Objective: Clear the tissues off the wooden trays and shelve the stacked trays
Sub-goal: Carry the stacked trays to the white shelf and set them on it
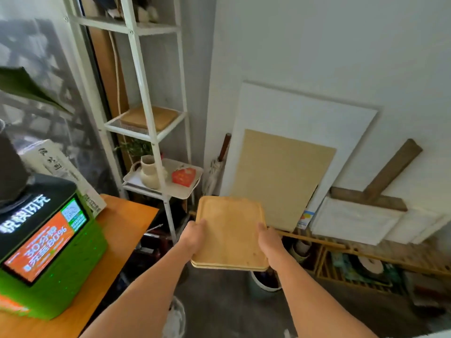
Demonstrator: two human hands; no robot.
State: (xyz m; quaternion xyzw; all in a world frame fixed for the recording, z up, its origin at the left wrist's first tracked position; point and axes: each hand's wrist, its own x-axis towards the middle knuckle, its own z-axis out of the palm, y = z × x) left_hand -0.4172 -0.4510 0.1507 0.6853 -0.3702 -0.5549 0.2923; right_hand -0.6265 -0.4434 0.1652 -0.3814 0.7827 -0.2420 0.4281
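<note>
Fingers of the left hand (pixel 195 234) and right hand (pixel 268 242) curl under the stacked trays (pixel 229 234), out of sight. The white shelf unit (pixel 146 76) runs past the top edge, its upper contents blurred. Left of the shelf unit, the green machine (pixel 48 254) is cut by the left edge, its screen text too smeared to read.

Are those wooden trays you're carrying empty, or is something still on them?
Empty. The top surface of the stacked wooden trays shows bare wood, no tissues; the left hand and right hand grip the sides.
</note>
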